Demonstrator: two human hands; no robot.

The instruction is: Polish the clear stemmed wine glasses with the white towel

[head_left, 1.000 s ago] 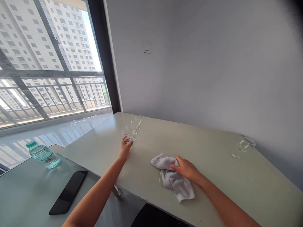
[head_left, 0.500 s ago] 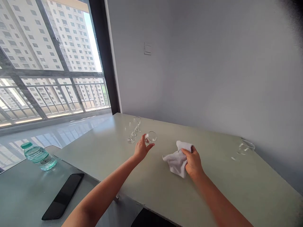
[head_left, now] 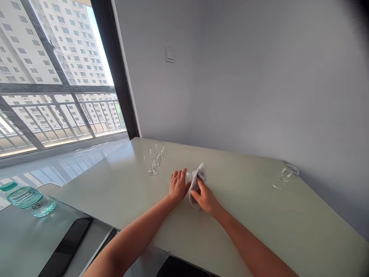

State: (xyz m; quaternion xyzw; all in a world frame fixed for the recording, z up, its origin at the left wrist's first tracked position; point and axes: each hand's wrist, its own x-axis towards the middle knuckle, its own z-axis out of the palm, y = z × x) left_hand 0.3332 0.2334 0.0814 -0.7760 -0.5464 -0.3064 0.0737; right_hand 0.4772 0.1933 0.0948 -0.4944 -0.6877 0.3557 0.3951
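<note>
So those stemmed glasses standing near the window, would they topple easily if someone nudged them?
Probably. The stemmed glasses look tall on thin stems with small feet, so a sideways push would likely tip them. They stand close together, so one might knock the next. Clear thin glass on the hard table seems fragile.

We see two stemmed glasses (head_left: 154, 159) standing near the window (head_left: 52, 77), another glass (head_left: 285, 175) far right, a water bottle (head_left: 27, 198) and phone (head_left: 67, 248) lower left.

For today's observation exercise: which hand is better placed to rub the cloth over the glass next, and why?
The right hand. It grips the white cloth, already pressed against the wine glass, while the left hand steadies that glass and holds no cloth.
</note>
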